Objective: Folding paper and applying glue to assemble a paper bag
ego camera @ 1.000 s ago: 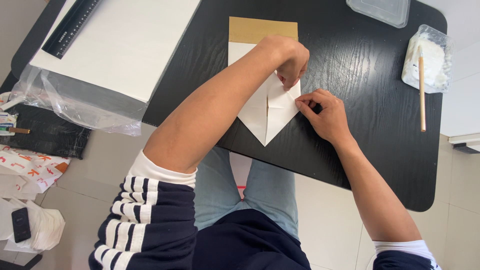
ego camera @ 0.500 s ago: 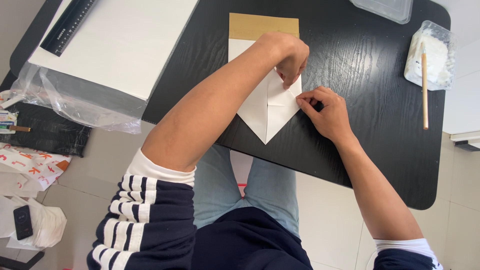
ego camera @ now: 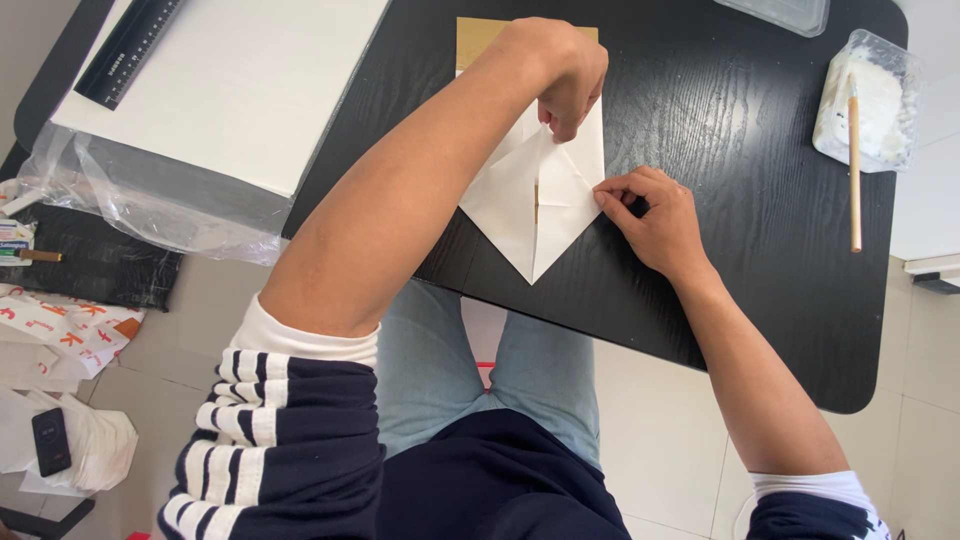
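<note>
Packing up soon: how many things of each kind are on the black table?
Folded white paper: 1
Brown sheet: 1
Clear plastic containers: 2
Wooden stick: 1
Total: 5

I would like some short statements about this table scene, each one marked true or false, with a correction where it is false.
1. The folded white paper lies on a black table. True.
2. The left hand holds a pencil. False: it pinches the paper near the centre fold.
3. The right hand presses on the right edge of the paper. True.
4. The wooden stick lies across the paper. False: it rests against a clear container at the right end of the table.
5. A black ruler lies on the large white sheet at the left. True.
</note>
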